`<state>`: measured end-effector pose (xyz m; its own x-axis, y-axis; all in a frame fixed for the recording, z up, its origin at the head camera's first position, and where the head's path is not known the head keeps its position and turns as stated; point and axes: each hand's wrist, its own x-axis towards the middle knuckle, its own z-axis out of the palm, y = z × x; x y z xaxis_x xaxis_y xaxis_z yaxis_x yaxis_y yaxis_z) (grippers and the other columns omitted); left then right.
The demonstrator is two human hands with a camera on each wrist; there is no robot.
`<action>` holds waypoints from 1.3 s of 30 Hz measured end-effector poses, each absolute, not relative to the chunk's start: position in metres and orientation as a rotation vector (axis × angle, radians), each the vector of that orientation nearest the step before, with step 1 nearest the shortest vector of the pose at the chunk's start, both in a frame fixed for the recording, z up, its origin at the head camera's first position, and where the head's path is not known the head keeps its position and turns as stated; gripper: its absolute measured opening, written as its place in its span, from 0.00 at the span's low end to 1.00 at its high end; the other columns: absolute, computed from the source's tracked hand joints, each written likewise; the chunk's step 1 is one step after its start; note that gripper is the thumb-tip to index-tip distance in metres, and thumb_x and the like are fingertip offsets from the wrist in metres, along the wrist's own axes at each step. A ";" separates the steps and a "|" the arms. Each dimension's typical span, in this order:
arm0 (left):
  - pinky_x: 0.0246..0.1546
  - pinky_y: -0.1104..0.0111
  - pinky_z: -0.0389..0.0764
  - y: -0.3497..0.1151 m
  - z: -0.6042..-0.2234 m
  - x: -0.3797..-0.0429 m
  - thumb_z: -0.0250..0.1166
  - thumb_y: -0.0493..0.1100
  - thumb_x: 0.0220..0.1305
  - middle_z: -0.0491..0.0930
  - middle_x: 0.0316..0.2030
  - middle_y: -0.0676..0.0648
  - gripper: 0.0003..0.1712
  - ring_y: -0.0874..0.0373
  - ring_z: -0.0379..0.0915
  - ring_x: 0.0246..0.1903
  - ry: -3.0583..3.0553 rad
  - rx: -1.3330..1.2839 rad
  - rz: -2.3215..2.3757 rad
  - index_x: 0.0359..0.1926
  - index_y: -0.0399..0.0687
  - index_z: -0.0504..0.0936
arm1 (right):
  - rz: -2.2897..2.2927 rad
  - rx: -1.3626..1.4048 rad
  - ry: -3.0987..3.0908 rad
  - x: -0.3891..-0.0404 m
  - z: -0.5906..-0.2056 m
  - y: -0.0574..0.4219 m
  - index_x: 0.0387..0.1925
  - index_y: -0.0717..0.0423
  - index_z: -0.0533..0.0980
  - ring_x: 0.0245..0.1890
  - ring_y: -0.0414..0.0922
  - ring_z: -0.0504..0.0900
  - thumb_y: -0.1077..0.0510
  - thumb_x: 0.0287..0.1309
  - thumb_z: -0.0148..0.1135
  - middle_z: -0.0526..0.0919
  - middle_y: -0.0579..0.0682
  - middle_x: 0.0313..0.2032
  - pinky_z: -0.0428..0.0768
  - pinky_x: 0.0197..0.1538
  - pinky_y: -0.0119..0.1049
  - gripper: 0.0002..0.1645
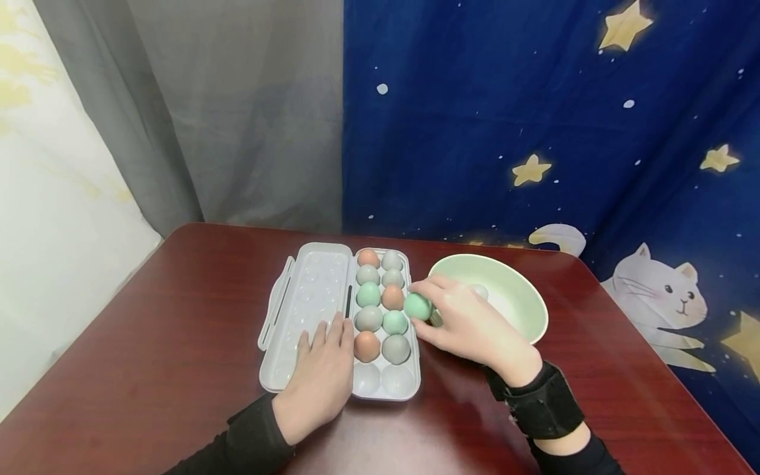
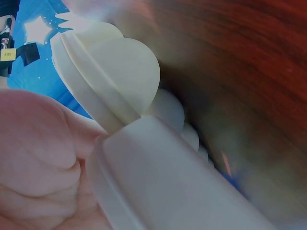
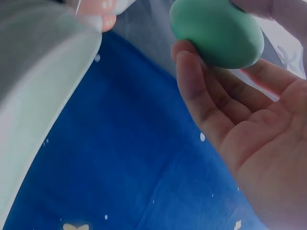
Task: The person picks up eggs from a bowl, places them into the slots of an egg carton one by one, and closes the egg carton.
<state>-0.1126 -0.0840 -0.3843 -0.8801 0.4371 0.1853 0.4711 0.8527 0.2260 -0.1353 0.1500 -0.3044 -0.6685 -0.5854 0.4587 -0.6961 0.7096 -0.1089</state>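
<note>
My right hand (image 1: pixel 469 320) pinches a green egg (image 1: pixel 418 307) between thumb and fingertips, just right of the egg carton's filled half. In the right wrist view, the same green egg (image 3: pixel 218 33) sits at my curled fingertips. My left hand (image 1: pixel 323 373) lies with its fingers extended on the open egg carton (image 1: pixel 315 284), near the hinge. Brown, grey and green eggs fill the carton's upper rows; the two nearest cups (image 1: pixel 382 380) hold none. The left wrist view shows the carton's rounded underside (image 2: pixel 129 72) beside my palm.
A pale green bowl (image 1: pixel 530 307) stands right of the carton, partly behind my right hand, with a whitish egg (image 1: pixel 479 291) in it. The dark red table (image 1: pixel 178 330) ends at a curtain (image 1: pixel 451 132) behind.
</note>
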 end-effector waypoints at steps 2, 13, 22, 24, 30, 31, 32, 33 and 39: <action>0.59 0.35 0.57 -0.084 -0.385 -0.112 0.54 0.34 0.64 0.61 0.66 0.27 0.31 0.29 0.58 0.64 -2.899 -0.715 -0.402 0.67 0.24 0.63 | 0.399 1.026 -2.529 -0.135 -0.307 0.146 0.47 0.59 0.79 0.34 0.39 0.74 0.59 0.50 0.71 0.77 0.45 0.36 0.77 0.37 0.34 0.20; 0.58 0.35 0.58 -0.083 -0.386 -0.112 0.57 0.34 0.62 0.61 0.66 0.27 0.32 0.30 0.59 0.63 -2.883 -0.707 -0.373 0.67 0.24 0.64 | 0.471 1.229 -2.507 -0.128 -0.317 0.127 0.45 0.55 0.77 0.31 0.38 0.72 0.58 0.51 0.69 0.72 0.41 0.34 0.75 0.37 0.31 0.18; 0.58 0.35 0.58 -0.083 -0.385 -0.112 0.56 0.35 0.64 0.61 0.67 0.28 0.32 0.30 0.59 0.63 -2.892 -0.705 -0.382 0.67 0.25 0.63 | 0.566 1.278 -2.670 -0.119 -0.326 0.109 0.38 0.50 0.73 0.30 0.36 0.71 0.61 0.47 0.70 0.71 0.38 0.30 0.73 0.36 0.28 0.17; 0.58 0.35 0.58 -0.084 -0.385 -0.112 0.56 0.35 0.64 0.61 0.67 0.28 0.32 0.30 0.59 0.63 -2.894 -0.704 -0.386 0.67 0.25 0.64 | 0.553 1.301 -2.678 -0.118 -0.328 0.106 0.37 0.50 0.73 0.31 0.36 0.71 0.61 0.47 0.71 0.71 0.38 0.30 0.72 0.37 0.28 0.16; 0.58 0.36 0.58 -0.084 -0.387 -0.112 0.57 0.36 0.63 0.62 0.66 0.29 0.33 0.31 0.59 0.63 -2.882 -0.707 -0.369 0.67 0.25 0.64 | 0.483 1.407 -2.629 -0.117 -0.336 0.102 0.44 0.53 0.76 0.36 0.36 0.71 0.60 0.47 0.72 0.73 0.40 0.36 0.72 0.42 0.27 0.20; 0.58 0.36 0.59 -0.084 -0.387 -0.112 0.58 0.36 0.63 0.62 0.66 0.28 0.33 0.30 0.60 0.63 -2.877 -0.711 -0.367 0.67 0.25 0.64 | 0.468 1.416 -2.624 -0.117 -0.337 0.102 0.44 0.53 0.76 0.37 0.36 0.71 0.59 0.47 0.72 0.73 0.40 0.37 0.72 0.42 0.28 0.20; 0.58 0.36 0.59 -0.084 -0.387 -0.112 0.58 0.36 0.63 0.62 0.66 0.28 0.32 0.30 0.60 0.63 -2.873 -0.714 -0.366 0.66 0.25 0.64 | 0.453 1.425 -2.619 -0.117 -0.338 0.101 0.45 0.54 0.76 0.37 0.36 0.71 0.59 0.47 0.72 0.73 0.41 0.37 0.72 0.43 0.28 0.21; 0.58 0.36 0.59 -0.085 -0.388 -0.112 0.58 0.36 0.63 0.62 0.66 0.28 0.32 0.30 0.60 0.63 -2.871 -0.715 -0.365 0.66 0.25 0.64 | 0.437 1.426 -2.618 -0.117 -0.339 0.101 0.45 0.53 0.76 0.37 0.36 0.71 0.58 0.47 0.72 0.73 0.41 0.38 0.71 0.42 0.28 0.21; 0.57 0.36 0.60 -0.085 -0.387 -0.112 0.58 0.37 0.63 0.63 0.66 0.28 0.33 0.30 0.61 0.62 -2.863 -0.720 -0.348 0.66 0.24 0.64 | 0.373 1.429 -2.631 -0.117 -0.343 0.098 0.44 0.53 0.77 0.37 0.36 0.72 0.58 0.47 0.72 0.74 0.41 0.38 0.72 0.43 0.28 0.20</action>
